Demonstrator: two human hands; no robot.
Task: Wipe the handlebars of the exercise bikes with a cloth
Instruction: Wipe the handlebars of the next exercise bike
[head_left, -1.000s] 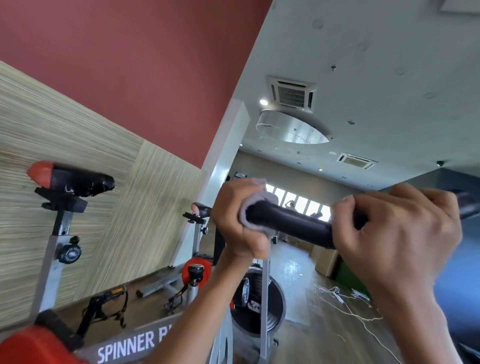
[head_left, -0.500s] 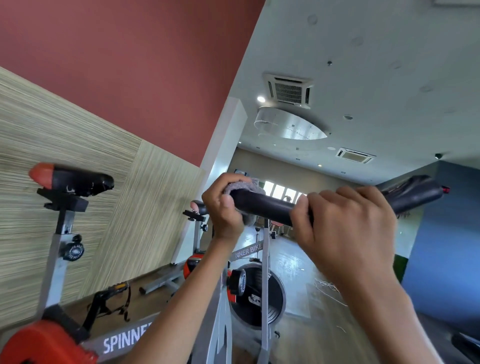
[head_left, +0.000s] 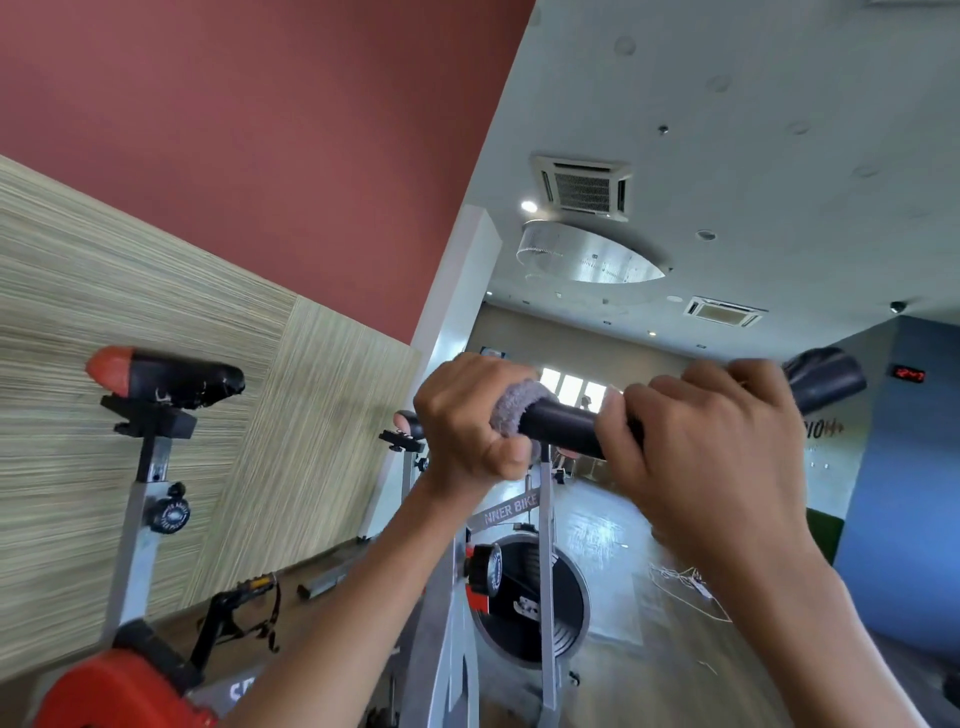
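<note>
One handlebar (head_left: 566, 427): we saw a black padded bar lying across the middle of the view, its thick end past the right hand.
One cloth (head_left: 511, 410): grey, wrapped round the bar's left part.
Two hands: our left hand (head_left: 467, 421) was clenched round cloth and bar together. Our right hand (head_left: 711, 452) gripped the bare bar just beside it, fingers curled over the top.
Two saddles: a near saddle (head_left: 166, 376), black with a red tip, stood at left. A far saddle (head_left: 408, 418) was partly hidden by the left hand.
One flywheel (head_left: 519, 597): below the bar, crossed by grey frame posts.
Two ceiling vents: a near vent (head_left: 584, 187) and a far vent (head_left: 722, 312).
</note>
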